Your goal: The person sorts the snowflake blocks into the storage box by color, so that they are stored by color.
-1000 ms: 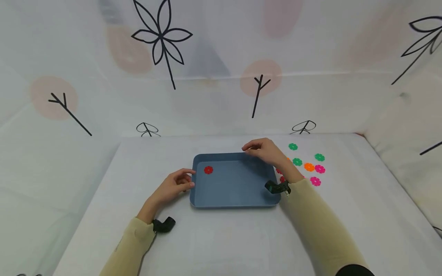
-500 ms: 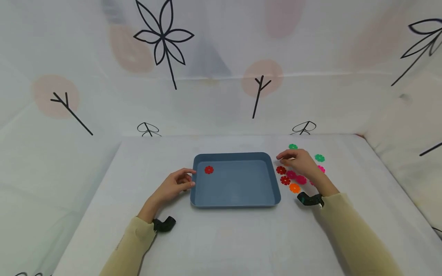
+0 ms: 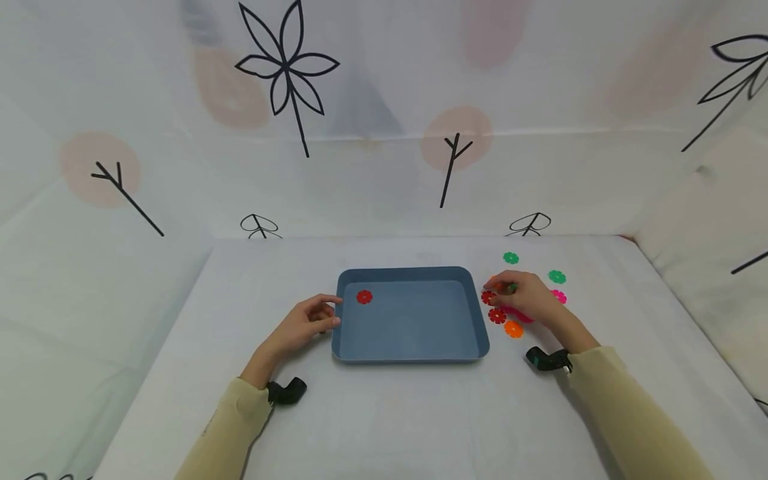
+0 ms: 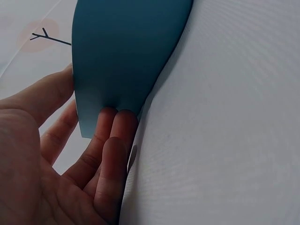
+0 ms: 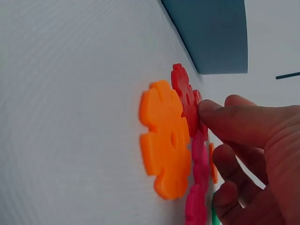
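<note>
My left hand (image 3: 309, 315) rests at the left side of a blue-grey tray (image 3: 414, 349), fingertips against its outer wall (image 4: 119, 51) in the left wrist view. Inside the tray lies one red flower-shaped piece (image 3: 364, 297), toward the back left. To the right of the tray, my right hand (image 3: 525, 295) is low over a cluster of flower pieces. Its thumb and forefinger pinch a red flower piece (image 3: 487, 297) beside the tray's rim. In the right wrist view the thumb (image 5: 211, 108) is at that piece's edge, and the forefinger's tip is hidden behind it.
Near the right hand lie another red piece (image 3: 497, 315), an orange piece (image 3: 514, 329) and pink ones (image 3: 559, 297), partly covered by the hand. Two green pieces (image 3: 511, 258) (image 3: 557, 277) lie farther out. A patterned white cloth (image 3: 372, 187) hangs behind the table.
My right hand has moved from over the tray's back right corner to the right, then down to the red piece beside the tray. The left hand stays at the tray's left side.
</note>
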The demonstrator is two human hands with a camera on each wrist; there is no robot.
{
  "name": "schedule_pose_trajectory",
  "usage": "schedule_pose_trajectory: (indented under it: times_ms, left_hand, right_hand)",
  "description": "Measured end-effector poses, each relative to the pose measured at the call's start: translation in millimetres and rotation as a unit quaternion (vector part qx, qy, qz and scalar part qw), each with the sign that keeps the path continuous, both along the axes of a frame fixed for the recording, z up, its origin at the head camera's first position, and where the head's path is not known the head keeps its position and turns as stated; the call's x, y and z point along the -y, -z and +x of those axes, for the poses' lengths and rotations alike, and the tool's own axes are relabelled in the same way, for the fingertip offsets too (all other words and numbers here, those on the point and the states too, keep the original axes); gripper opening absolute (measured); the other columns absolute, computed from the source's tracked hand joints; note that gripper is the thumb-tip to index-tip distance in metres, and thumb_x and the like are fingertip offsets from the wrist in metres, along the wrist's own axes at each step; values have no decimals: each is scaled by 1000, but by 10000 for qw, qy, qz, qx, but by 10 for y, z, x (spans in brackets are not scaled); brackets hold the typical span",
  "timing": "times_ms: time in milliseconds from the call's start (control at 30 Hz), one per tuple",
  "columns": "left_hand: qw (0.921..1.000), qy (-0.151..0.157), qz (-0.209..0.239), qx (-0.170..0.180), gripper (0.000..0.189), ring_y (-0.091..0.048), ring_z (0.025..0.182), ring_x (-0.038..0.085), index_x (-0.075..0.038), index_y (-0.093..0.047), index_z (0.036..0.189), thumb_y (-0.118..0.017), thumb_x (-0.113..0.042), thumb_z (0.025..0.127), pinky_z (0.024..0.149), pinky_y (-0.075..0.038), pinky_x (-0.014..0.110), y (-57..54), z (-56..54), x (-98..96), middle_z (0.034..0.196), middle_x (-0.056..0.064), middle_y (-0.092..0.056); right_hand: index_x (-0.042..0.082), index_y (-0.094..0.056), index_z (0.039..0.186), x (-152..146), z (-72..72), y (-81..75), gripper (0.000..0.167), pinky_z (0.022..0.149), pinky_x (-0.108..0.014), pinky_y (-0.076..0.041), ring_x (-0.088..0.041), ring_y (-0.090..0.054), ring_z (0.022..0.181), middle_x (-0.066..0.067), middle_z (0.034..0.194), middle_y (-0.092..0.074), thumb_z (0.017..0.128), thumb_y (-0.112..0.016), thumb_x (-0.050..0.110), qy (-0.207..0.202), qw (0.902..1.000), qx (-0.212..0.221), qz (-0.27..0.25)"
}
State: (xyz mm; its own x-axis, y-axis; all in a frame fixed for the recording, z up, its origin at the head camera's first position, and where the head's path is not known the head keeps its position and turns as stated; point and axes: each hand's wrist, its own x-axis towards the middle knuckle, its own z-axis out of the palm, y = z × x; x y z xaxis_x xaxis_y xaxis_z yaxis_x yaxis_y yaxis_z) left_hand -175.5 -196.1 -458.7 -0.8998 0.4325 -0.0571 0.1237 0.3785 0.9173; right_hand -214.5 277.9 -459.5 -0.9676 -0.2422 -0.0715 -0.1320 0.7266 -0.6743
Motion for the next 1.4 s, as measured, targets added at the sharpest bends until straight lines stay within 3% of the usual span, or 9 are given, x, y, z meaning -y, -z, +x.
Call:
schedule_pose_trajectory:
  times_ms: [100,200,733,1167,1400]
  left_hand:
    - [10000,6,11,-1,42,-60,81,33,5,-56,132,-68,-11,95,69,-49,31,-110,56,-24,95,11,-62]
    - [10000,7,28,-9,42,-60,80,33,4,-56,132,-68,-11,95,68,-48,30,-130,68,-27,95,12,-62]
    - [9999,-68,-63,44,42,-59,80,30,2,-57,133,-69,-14,95,67,-47,30,-128,46,-39,95,11,-61]
    - [10000,-10,-38,-15,43,-60,81,34,4,-55,134,-68,-11,95,69,-49,32,-149,66,-42,95,11,-61]
    - [10000,-6,-54,-63,43,-60,80,35,5,-55,133,-68,-10,95,69,-49,33,-161,74,-43,94,12,-62]
  right_hand:
    - [7,-72,113,6,-2,2,27,76,-35,-50,-28,-56,94,-11,105,-65,86,-77,10,-81,9999,-123,82]
    - [8,-72,111,1,-8,10,25,73,-34,-50,-27,-56,90,-9,99,-64,86,-76,8,-129,9997,-175,124]
    - [8,-72,113,8,-30,17,28,71,-34,-50,-26,-55,89,-8,100,-63,85,-76,6,-276,9994,-176,143]
    - [6,-71,111,5,-20,-4,26,75,-35,-51,-27,-58,91,-9,100,-65,86,-77,5,-120,9992,-367,59]
    - [7,-71,113,-16,-1,-70,26,76,-33,-51,-27,-57,92,-9,102,-64,88,-75,7,-67,9999,-71,114]
